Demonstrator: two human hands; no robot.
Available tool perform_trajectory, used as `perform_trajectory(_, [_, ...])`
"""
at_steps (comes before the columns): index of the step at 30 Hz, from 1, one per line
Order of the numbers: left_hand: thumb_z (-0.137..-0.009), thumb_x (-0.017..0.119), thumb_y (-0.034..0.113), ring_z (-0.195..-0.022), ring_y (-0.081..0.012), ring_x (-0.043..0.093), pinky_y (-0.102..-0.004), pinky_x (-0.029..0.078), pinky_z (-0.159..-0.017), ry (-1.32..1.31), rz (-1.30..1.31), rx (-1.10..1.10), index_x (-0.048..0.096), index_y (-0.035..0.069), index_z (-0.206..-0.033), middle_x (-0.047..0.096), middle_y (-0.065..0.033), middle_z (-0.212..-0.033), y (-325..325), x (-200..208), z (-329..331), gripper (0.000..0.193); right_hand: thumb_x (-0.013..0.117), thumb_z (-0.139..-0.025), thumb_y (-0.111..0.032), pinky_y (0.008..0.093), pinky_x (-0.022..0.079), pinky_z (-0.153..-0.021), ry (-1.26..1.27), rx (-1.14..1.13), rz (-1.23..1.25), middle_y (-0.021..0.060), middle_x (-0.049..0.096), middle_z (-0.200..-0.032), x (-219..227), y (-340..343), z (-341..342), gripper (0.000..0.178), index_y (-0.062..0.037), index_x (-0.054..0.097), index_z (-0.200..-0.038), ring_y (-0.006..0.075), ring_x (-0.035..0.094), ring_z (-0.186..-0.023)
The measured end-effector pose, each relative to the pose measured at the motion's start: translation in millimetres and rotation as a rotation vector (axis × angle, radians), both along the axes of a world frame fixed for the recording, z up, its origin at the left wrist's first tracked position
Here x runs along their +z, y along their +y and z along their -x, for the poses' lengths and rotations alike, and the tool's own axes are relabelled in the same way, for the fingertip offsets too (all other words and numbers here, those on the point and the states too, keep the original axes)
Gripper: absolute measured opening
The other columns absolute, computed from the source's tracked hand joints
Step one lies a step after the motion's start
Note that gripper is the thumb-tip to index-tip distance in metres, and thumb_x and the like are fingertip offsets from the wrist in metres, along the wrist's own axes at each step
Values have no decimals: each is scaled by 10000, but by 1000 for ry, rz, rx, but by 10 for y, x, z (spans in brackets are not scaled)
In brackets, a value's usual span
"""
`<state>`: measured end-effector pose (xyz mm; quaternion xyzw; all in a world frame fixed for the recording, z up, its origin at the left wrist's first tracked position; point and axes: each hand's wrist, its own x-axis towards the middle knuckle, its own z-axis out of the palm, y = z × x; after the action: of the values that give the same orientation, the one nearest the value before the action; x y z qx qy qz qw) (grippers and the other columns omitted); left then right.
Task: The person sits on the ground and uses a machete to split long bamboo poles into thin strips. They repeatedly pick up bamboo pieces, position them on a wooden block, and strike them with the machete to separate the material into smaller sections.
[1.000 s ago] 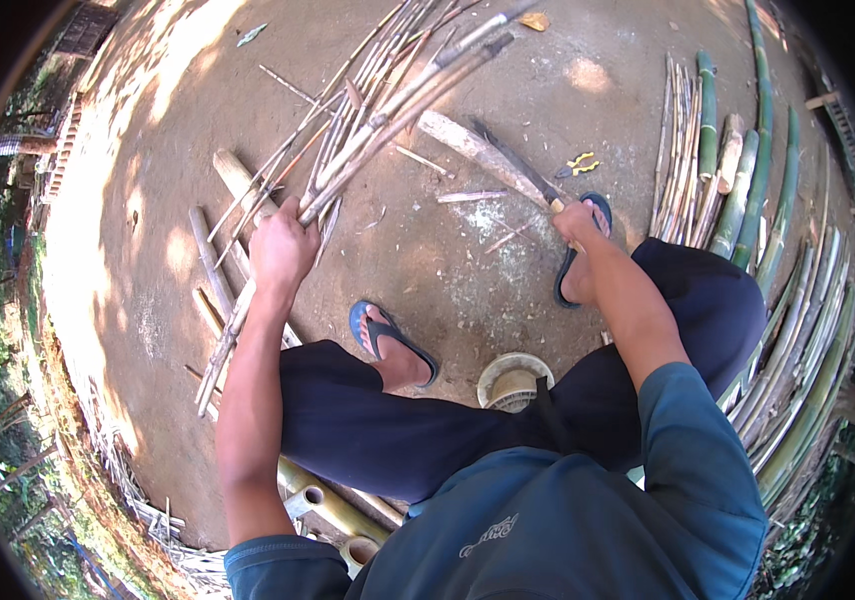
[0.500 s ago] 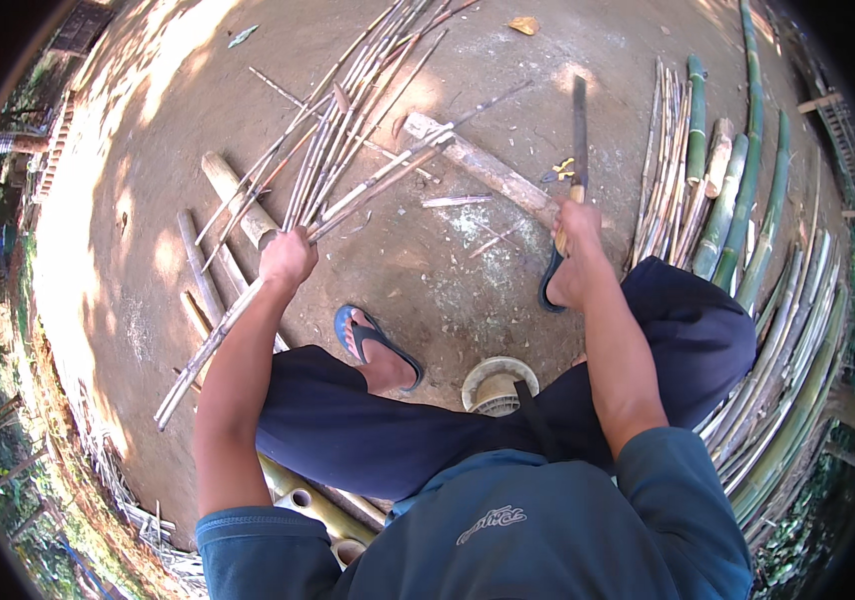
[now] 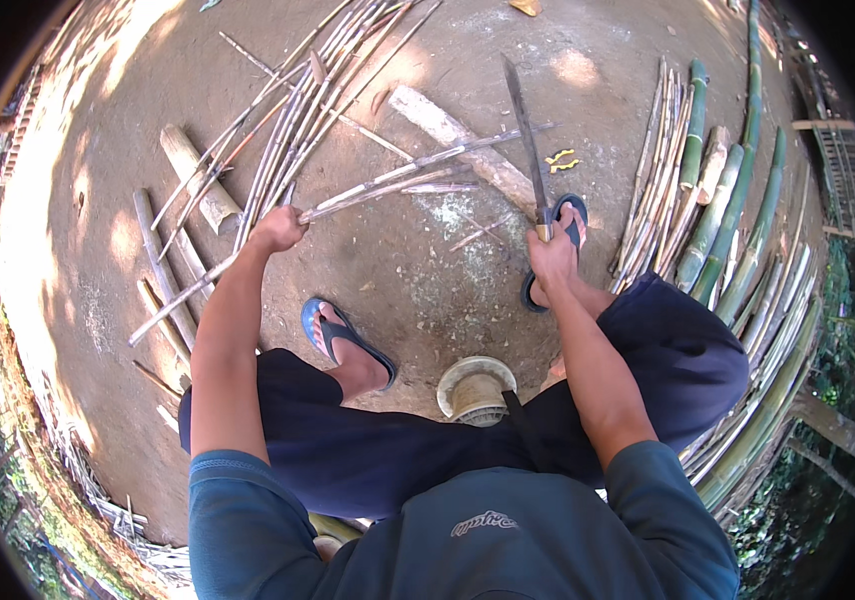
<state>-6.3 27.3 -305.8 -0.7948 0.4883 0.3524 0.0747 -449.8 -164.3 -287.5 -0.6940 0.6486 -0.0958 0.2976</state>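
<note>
The left hand (image 3: 278, 230) was closed in a fist around a long thin bamboo strip (image 3: 388, 182), which ran from near left, below the hand, up and across to the right over the dirt ground (image 3: 418, 270), its far end lying across a pale wooden block (image 3: 463, 145). The right hand (image 3: 553, 258) was wrapped tight around the handle of a long knife (image 3: 525, 130), the blade standing up and away from the person, its edge just beside the strip's far end; whether they touched I could not tell. Farther left, a loose bundle of thin strips (image 3: 298, 110) fanned over the ground. To the right lay a stack of green bamboo poles (image 3: 738, 230). Both feet wore blue sandals (image 3: 348, 340), and a round pale stool (image 3: 475, 388) showed between the knees.
</note>
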Motion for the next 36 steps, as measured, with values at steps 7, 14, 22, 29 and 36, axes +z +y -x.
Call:
perform_trajectory(7, [-809,615,363,-885,-384,645,-457,483,-819,115,-39,-58,679,-36,-923,668,-278,-924,-75,-331,-557,420,617,-773,-265,496,483,-813,1,-10,-135,284,659,-871,-221,105,-303,330,20,622,-939,452,637,-888])
perform_trajectory(14, [-749,658,411,-787,-359,598,-455,452,-763,195,-161,-80,660,-73,-869,638,-259,-812,-306,-281,-718,499,625,-770,-272,495,488,-800,33,2,-169,286,658,-853,-239,160,-352,330,27,624,-911,453,640,-865])
perform_trajectory(22, [-769,664,373,-717,-295,586,-426,459,-711,270,2,41,636,-98,-794,621,-213,-702,-230,-114,-376,473,641,-759,-265,486,494,-790,8,-51,-209,280,661,-838,-224,163,-295,323,28,631,-896,440,650,-847])
perform_trajectory(29, [-793,669,421,-670,-270,560,-423,458,-655,562,-422,278,648,-51,-734,587,-103,-656,-166,-379,-380,476,641,-755,-269,488,495,-782,9,-23,-193,279,656,-819,-303,99,-327,323,24,627,-889,442,648,-834])
perform_trajectory(36, [-768,653,337,-649,-297,577,-441,446,-697,227,7,12,622,-95,-801,568,-231,-640,-217,-327,-367,433,637,-756,-267,495,492,-781,44,-15,-157,280,656,-818,-250,144,-275,314,21,623,-883,450,644,-835])
